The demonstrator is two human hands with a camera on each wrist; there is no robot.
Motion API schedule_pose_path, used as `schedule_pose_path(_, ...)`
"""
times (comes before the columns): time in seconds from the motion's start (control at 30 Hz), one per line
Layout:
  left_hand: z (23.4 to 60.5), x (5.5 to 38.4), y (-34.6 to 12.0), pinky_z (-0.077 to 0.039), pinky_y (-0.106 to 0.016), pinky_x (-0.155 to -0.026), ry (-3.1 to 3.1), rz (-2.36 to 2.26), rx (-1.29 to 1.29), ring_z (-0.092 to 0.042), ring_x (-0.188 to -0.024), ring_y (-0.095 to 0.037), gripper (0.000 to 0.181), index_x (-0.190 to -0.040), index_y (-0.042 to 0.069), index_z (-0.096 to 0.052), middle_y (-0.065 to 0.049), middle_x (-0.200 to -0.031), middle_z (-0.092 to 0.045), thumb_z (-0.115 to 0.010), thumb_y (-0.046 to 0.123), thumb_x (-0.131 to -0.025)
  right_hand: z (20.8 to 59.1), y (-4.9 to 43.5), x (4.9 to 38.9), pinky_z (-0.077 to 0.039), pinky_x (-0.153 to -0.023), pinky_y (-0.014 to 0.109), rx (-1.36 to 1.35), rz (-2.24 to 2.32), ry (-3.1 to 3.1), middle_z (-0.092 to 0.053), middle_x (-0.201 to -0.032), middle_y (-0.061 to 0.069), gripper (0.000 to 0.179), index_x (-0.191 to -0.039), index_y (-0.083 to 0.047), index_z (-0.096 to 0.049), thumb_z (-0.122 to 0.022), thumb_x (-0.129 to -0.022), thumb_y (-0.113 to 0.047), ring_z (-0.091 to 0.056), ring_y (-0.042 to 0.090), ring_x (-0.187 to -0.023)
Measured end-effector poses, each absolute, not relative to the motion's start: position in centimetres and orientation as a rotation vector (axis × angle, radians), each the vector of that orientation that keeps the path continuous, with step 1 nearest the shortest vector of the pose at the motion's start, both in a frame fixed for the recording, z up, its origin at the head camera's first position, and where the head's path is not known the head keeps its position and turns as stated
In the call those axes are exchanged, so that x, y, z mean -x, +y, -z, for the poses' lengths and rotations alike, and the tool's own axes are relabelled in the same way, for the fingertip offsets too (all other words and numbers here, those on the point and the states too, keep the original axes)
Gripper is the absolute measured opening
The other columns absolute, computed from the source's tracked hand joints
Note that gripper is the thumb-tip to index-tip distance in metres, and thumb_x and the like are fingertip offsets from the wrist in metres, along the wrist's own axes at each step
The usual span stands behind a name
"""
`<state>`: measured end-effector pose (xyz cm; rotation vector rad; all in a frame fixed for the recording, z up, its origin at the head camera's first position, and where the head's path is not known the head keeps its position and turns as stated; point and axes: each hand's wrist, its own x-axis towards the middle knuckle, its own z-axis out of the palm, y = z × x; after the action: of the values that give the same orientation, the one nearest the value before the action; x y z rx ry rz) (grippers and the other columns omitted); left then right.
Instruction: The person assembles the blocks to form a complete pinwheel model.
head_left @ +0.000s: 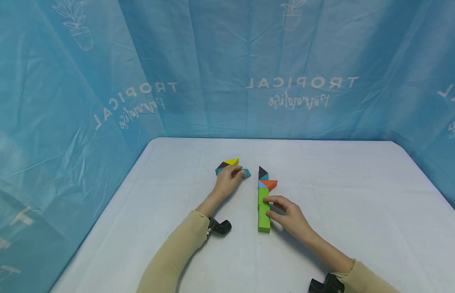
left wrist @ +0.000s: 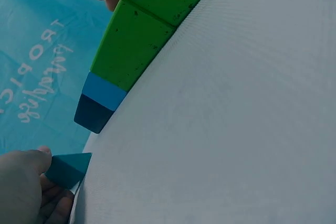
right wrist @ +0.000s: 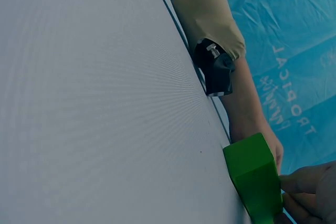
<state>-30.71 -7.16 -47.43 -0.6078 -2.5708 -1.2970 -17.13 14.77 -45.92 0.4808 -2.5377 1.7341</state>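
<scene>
My left hand (head_left: pixel 228 182) pinches a teal triangular block (left wrist: pixel 68 169) between thumb and fingers, at the left of the row. Beside it lie a yellow triangular block (head_left: pixel 232 162) and a dark block (head_left: pixel 223 165), partly hidden by the hand. Two green blocks (head_left: pixel 264 217) stand end to end in a line. My right hand (head_left: pixel 291 217) rests its thumb and index fingertip against their right side. At the line's far end sit a light blue piece (head_left: pixel 262 184), an orange triangular block (head_left: pixel 271 184), a small teal piece (head_left: pixel 265 176) and a black triangular block (head_left: pixel 262 172).
A white cloth (head_left: pixel 341 183) covers the table. Blue printed curtains (head_left: pixel 220 106) stand behind it and along both sides. Black wrist cameras (head_left: pixel 220 226) are strapped at both sleeves.
</scene>
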Motion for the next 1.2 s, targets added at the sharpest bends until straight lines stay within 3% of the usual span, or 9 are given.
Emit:
schedule_pose_path(0.3, 47.5, 30.7, -7.0, -0.048, -0.023, -0.091, -2.560, 1.363, 0.613, -0.058, -0.108, -0.025, 0.043, -0.124, -0.005, -0.056, -0.018, -0.121, -0.056, -0.068, 0.016, -0.088, 46.1, 14.9, 17.1, -0.042, -0.100, 0.038, -0.479, -1.741, -2.536, -0.061, -0.120, 0.005, 0.035, -0.118, -0.006, -0.063, -0.070, -0.085, -0.007, -0.052, 0.026, -0.118)
schedule_pose_path(0.73, 46.9, 30.8, -6.3, -0.052, -0.023, -0.083, -2.521, 1.465, 0.620, -0.063, -0.097, -0.019, 0.028, -0.115, -0.001, -0.064, -0.010, -0.108, -0.066, -0.062, 0.017, -0.093, 46.3, 15.0, 17.2, -0.042, -0.100, 0.037, -0.486, -1.755, -2.525, -0.061, -0.120, 0.005, 0.034, -0.119, -0.007, -0.063, -0.070, -0.085, -0.007, -0.052, 0.025, -0.119)
schedule_pose_path(1.2, 47.1, 30.8, -6.1, -0.053, -0.027, -0.080, -2.579, 1.362, 0.615, -0.063, -0.092, -0.018, 0.027, -0.111, 0.002, -0.067, -0.008, -0.103, -0.067, -0.061, 0.022, -0.094, 46.0, 14.8, 17.1, -0.042, -0.100, 0.040, -0.487, -1.739, -2.536, -0.060, -0.122, 0.007, 0.035, -0.120, -0.006, -0.062, -0.068, -0.086, -0.006, -0.051, 0.027, -0.120)
